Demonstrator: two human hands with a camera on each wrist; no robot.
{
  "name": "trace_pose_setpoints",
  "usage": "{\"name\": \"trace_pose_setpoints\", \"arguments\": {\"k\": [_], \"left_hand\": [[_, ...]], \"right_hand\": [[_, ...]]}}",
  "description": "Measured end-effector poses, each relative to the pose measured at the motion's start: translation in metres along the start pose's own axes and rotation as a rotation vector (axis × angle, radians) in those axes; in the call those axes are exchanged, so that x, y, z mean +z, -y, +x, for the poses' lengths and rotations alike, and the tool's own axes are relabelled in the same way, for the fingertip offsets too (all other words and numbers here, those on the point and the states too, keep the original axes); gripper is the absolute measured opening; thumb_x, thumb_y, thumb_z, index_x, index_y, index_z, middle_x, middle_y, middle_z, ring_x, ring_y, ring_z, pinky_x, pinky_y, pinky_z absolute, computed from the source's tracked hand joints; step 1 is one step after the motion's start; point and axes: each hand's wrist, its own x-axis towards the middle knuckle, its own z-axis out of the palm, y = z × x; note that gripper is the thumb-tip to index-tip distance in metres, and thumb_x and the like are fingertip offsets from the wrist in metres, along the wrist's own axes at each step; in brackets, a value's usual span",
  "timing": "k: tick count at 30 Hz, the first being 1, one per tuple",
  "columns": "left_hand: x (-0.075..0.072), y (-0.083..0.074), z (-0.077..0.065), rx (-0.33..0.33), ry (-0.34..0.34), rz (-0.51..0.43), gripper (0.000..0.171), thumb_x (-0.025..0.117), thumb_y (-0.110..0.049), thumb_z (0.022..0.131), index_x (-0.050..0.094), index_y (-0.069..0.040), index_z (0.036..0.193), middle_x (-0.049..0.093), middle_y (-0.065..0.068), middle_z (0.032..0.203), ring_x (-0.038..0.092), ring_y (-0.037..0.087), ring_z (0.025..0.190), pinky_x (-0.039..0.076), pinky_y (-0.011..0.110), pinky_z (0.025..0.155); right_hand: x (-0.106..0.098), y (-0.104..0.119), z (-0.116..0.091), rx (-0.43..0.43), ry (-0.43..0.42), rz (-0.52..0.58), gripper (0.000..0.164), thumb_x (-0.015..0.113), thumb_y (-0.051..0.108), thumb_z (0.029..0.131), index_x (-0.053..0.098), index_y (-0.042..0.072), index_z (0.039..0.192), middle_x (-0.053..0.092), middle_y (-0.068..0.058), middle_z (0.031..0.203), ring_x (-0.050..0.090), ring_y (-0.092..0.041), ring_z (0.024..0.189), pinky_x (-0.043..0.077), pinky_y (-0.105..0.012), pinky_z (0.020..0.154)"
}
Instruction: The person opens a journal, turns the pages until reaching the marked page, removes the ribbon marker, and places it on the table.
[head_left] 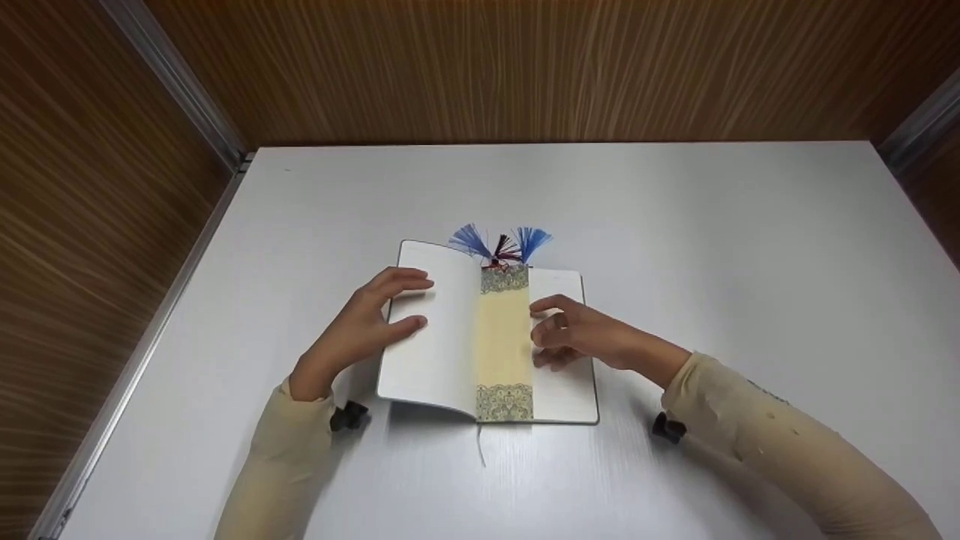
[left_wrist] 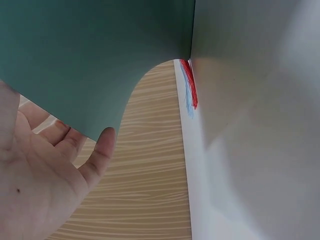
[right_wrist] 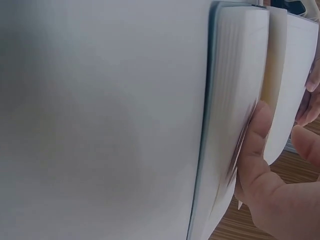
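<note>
An open notebook (head_left: 442,337) with blank white pages lies before me, its green cover (left_wrist: 75,65) lifted at an angle on the left. My left hand (head_left: 367,319) grips the raised left side at its outer edge, thumb and fingers reaching over the page. Along the fold rests a cream bookmark (head_left: 504,337) with patterned lace bands at both ends. Blue and dark red tassels (head_left: 504,247) fan out past the notebook's top. At the bookmark's right edge, the bent fingertips of my right hand (head_left: 589,334) touch down over the right page.
The white table (head_left: 675,225) spreads around the notebook. A thin ribbon (head_left: 481,446) trails from the notebook's bottom edge. Wood-grain panels (head_left: 525,75) rise behind and to the left. Small black wrist cameras (head_left: 349,416) sit under both sleeves.
</note>
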Motion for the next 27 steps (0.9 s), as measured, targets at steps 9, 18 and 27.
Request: {"name": "trace_pose_setpoints", "arguments": {"k": [9, 18, 27], "left_hand": [[0.000, -0.001, -0.001, -0.021, 0.010, 0.007, 0.042, 0.069, -0.016, 0.082, 0.059, -0.012, 0.123, 0.049, 0.002, 0.133, 0.039, 0.023, 0.131, 0.033, 0.045, 0.106], [0.000, -0.001, 0.000, 0.003, 0.010, 0.021, 0.043, 0.070, -0.016, 0.082, 0.058, -0.011, 0.123, 0.049, 0.005, 0.133, 0.040, 0.026, 0.131, 0.033, 0.046, 0.105], [0.000, -0.001, 0.000, -0.001, 0.003, 0.028, 0.043, 0.069, -0.015, 0.082, 0.058, -0.010, 0.124, 0.050, 0.005, 0.133, 0.041, 0.025, 0.130, 0.034, 0.045, 0.105]], "right_hand": [[0.010, 0.003, 0.007, 0.053, -0.045, -0.051, 0.038, 0.051, 0.013, 0.093, 0.034, 0.005, 0.125, 0.055, -0.009, 0.105, 0.069, -0.020, 0.080, 0.053, -0.030, 0.071], [0.019, 0.007, 0.014, 0.077, -0.065, -0.054, 0.034, 0.053, 0.013, 0.092, 0.031, 0.006, 0.117, 0.056, -0.008, 0.090, 0.067, -0.017, 0.065, 0.053, -0.028, 0.061], [0.016, 0.004, 0.012, 0.051, -0.063, -0.033, 0.045, 0.050, 0.009, 0.092, 0.024, 0.003, 0.129, 0.053, -0.008, 0.086, 0.063, -0.015, 0.058, 0.053, -0.028, 0.058]]}}
